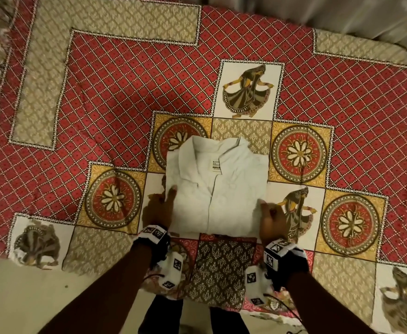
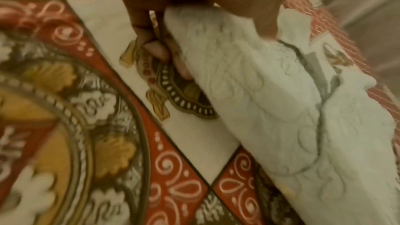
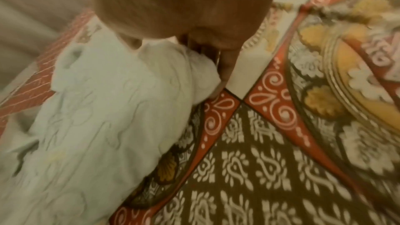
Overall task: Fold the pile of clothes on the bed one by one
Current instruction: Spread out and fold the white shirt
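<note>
A white embroidered shirt point(image 1: 219, 189) lies folded into a rectangle on the patterned bedspread point(image 1: 115, 97), collar and label facing up at the far end. My left hand point(image 1: 165, 203) grips its left edge, thumb on top and fingers tucked under. My right hand point(image 1: 268, 216) grips the right edge near the front corner in the same way. The left wrist view shows the shirt point(image 2: 270, 100) with the left hand's fingers point(image 2: 155, 49) curled beneath its side. In the right wrist view the shirt point(image 3: 97, 126) has the right hand's fingers point(image 3: 225, 67) under its corner.
The bed's front edge point(image 1: 101, 266) runs just below my wrists, with pale floor point(image 1: 41, 297) at lower left. Grey fabric or a wall point(image 1: 342, 15) borders the bed's far right side. No other garment shows on the bedspread.
</note>
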